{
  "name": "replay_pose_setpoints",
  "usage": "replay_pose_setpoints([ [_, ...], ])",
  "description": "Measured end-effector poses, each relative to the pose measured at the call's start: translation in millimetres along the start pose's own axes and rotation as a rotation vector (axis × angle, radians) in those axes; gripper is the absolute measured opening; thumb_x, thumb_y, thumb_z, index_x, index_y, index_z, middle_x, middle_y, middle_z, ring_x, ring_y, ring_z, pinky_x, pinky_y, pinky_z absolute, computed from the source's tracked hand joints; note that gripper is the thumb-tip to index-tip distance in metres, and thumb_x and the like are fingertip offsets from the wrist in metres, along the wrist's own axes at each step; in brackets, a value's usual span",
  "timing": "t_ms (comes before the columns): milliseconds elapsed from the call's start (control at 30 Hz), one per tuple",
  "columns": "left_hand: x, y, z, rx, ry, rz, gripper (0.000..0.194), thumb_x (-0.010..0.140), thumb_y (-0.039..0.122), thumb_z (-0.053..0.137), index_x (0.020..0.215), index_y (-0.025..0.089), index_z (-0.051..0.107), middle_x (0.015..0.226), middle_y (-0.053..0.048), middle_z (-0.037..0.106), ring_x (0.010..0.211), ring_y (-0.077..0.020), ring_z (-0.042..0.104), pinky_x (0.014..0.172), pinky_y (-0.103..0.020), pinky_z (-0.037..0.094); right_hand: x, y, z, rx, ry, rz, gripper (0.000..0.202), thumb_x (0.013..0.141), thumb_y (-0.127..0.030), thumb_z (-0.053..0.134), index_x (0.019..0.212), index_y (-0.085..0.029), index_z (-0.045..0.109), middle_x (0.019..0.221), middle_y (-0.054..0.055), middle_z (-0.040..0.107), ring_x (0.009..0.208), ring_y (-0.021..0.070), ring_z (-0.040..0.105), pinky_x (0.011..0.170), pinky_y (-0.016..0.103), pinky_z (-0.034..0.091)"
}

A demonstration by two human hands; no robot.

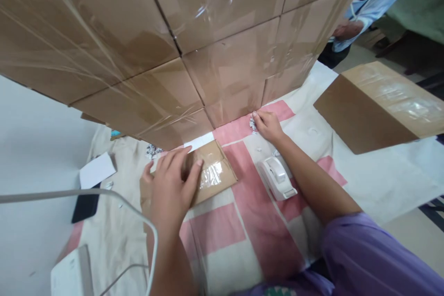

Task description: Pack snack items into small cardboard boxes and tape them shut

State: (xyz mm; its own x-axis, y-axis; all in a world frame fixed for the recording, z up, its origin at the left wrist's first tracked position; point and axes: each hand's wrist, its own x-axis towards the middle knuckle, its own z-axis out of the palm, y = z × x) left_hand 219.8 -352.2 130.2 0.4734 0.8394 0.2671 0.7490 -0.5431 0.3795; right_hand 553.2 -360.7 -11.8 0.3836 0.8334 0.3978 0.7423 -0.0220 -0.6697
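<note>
My left hand (pixel 173 178) rests over a small flat cardboard box (pixel 217 166) with shiny clear tape on its top. The thumb lies on the taped face, and the other fingers curl over the far left part of the box. Further out, my right hand (pixel 268 126) is closed in a pinch beside a little clump of small white printed paper pieces (pixel 253 125), at the foot of the stacked cartons. A white tape dispenser (pixel 276 178) sits on the cloth beside my right forearm.
Tall stacked cartons (pixel 229 69) under clear film stand in front. A larger taped carton (pixel 367 111) is at right, near a person in a light blue sleeve (pixel 378 4). A white cable (pixel 114 194) arches over the left side. Pink-and-white cloth (pixel 249 212) covers the surface.
</note>
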Motion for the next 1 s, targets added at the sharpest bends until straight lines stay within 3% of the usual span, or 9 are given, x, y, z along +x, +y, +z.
replay_pose_setpoints([
  [67,-10.9,25.0,-2.6,-0.102,0.268,0.028,0.016,0.097,0.035,0.059,0.107,0.027,0.069,0.112,-0.007,0.074,0.112,-0.03,0.066,0.114,-0.058,0.031,-0.9,0.5,-1.5,0.05,-0.024,0.0,0.061,0.103,-0.066,0.025,0.066,-0.024,0.045,0.063,0.003,0.058,0.061,0.0178,0.055,0.066,0.032,0.039],
  [133,-22.0,61.4,4.1,-0.405,0.452,0.11,0.008,0.096,0.027,0.058,0.098,0.027,0.067,0.094,-0.004,0.072,0.095,-0.0244,0.068,0.095,-0.046,0.048,-1.9,1.8,-2.4,0.087,-0.04,-0.013,0.064,0.104,-0.067,0.023,0.065,-0.023,0.049,0.066,0.004,0.062,0.064,0.018,0.057,0.068,0.032,0.041],
  [167,-25.1,81.1,12.6,-0.599,0.42,0.183,0.011,0.097,0.023,0.056,0.096,0.027,0.066,0.086,-0.002,0.07,0.087,-0.0216,0.068,0.084,-0.04,0.051,-2.2,2.7,-2.6,0.102,-0.042,-0.017,0.066,0.104,-0.067,0.022,0.066,-0.023,0.051,0.067,0.005,0.063,0.065,0.0184,0.059,0.069,0.032,0.043],
  [233,-21.9,117.3,40.7,-0.857,0.034,0.316,0.012,0.096,0.021,0.055,0.098,0.026,0.066,0.083,-0.001,0.07,0.08,-0.0178,0.067,0.076,-0.034,0.052,-2.2,4.6,-3.2,0.146,-0.043,-0.008,0.069,0.104,-0.068,0.02,0.067,-0.022,0.057,0.07,0.006,0.066,0.068,0.0195,0.063,0.073,0.032,0.045],
  [333,8.8,147.5,103.6,-1.014,-0.092,0.164,0.017,0.098,0.024,0.052,0.086,0.022,0.064,0.081,-0.002,0.068,0.077,-0.0149,0.064,0.076,-0.029,0.05,-0.7,7.3,-4.8,0.236,-0.044,0.028,0.073,0.103,-0.069,0.021,0.071,-0.021,0.065,0.071,0.007,0.07,0.071,0.0213,0.067,0.073,0.033,0.048],
  [467,62.9,136.0,187.0,-1.166,0.136,-0.186,0.009,0.092,0.028,0.058,0.094,0.02,0.061,0.085,-0.002,0.063,0.08,-0.0142,0.06,0.077,-0.026,0.049,0.6,9.4,-6.4,0.275,-0.02,0.038,0.075,0.103,-0.07,0.022,0.069,-0.019,0.067,0.069,0.007,0.069,0.069,0.0206,0.066,0.069,0.032,0.048],
  [600,80.7,108.0,229.9,-1.18,0.216,-0.217,0.024,0.084,0.031,0.07,0.103,0.019,0.062,0.082,0.001,0.056,0.07,-0.0119,0.052,0.067,-0.023,0.044,-0.1,9.7,-6.4,0.286,-0.034,0.009,0.074,0.105,-0.065,0.022,0.066,-0.019,0.064,0.065,0.006,0.067,0.062,0.0179,0.062,0.066,0.031,0.046],
  [733,77.3,98.3,235.8,-1.036,0.223,-0.12,0.019,0.088,0.032,0.071,0.102,0.019,0.069,0.096,-0.004,0.064,0.081,-0.0139,0.056,0.071,-0.024,0.046,0.1,8.7,-4.9,0.254,-0.036,-0.056,0.069,0.106,-0.061,0.025,0.059,-0.02,0.055,0.06,0.005,0.06,0.057,0.016,0.054,0.062,0.032,0.041],
  [1000,78.4,95.0,226.4,-1.092,0.189,-0.221,0.018,0.094,0.035,0.065,0.091,0.018,0.07,0.09,-0.004,0.063,0.081,-0.0139,0.059,0.072,-0.024,0.048,0.3,8.9,-1.6,0.249,-0.079,-0.218,0.054,0.108,-0.045,0.037,0.061,-0.02,0.05,0.06,0.001,0.054,0.056,0.0131,0.048,0.061,0.03,0.037],
])
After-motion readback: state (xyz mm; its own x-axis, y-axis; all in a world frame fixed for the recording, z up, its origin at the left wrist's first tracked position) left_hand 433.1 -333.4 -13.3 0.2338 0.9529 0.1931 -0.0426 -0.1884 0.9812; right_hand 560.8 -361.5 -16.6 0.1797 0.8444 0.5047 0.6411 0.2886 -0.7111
